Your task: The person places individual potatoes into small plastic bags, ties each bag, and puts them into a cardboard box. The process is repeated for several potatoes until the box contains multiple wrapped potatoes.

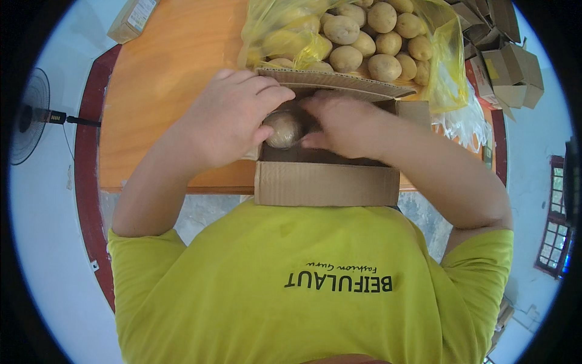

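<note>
An open cardboard box (327, 184) stands at the table's near edge, against my yellow shirt. Inside its left part lies a potato (283, 129) with a shiny, film-like wrapping. My left hand (241, 113) rests over the box's left side, its thumb at the potato's edge and its fingers near the raised far flap. Reaching into the box from the right, my right hand (343, 123) is just right of the potato, thumb and fingers apart. Its fingertips are blurred and lie in shadow, so whether they touch anything cannot be told. The box's floor is mostly dark.
Beyond the box, a yellow plastic bag (443, 59) holds several loose potatoes (345, 58) on the orange table (168, 68). Clear plastic bags (468, 123) lie at the right. Empty cardboard boxes (509, 73) are piled at the far right, and a small carton (132, 19) stands far left.
</note>
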{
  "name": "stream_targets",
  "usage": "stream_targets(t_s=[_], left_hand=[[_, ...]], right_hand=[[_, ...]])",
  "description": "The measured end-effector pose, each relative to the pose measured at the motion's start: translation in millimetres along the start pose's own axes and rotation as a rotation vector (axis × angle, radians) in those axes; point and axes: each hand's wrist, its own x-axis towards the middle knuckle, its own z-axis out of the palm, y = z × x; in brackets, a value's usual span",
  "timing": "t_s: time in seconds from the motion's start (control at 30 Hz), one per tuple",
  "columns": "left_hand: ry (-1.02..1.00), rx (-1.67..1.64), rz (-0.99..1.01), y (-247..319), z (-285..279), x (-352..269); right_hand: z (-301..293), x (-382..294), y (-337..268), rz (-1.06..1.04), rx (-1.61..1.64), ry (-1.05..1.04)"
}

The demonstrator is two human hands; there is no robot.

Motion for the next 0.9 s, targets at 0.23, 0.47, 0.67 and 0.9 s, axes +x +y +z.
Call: stream_targets(t_s=[0.23,0.47,0.67,0.9], left_hand=[[0.059,0.014,-0.038,9.5,0.6,-3.3],[0.09,0.002,-0.102,15.6,7.5,-6.0],[0.1,0.006,-0.124,15.9,10.2,-10.2],[0.098,-0.014,-0.121,14.8,11.3,-10.9]], right_hand=[[-26.6,-35.8,24.3,-0.057,-0.056,-0.032],[3.9,-33.2,20.6,-0.101,-0.471,-0.004],[5.2,-31.5,19.3,-0.14,-0.403,0.04],[1.4,-32.1,21.8,-0.067,-0.282,0.025]])
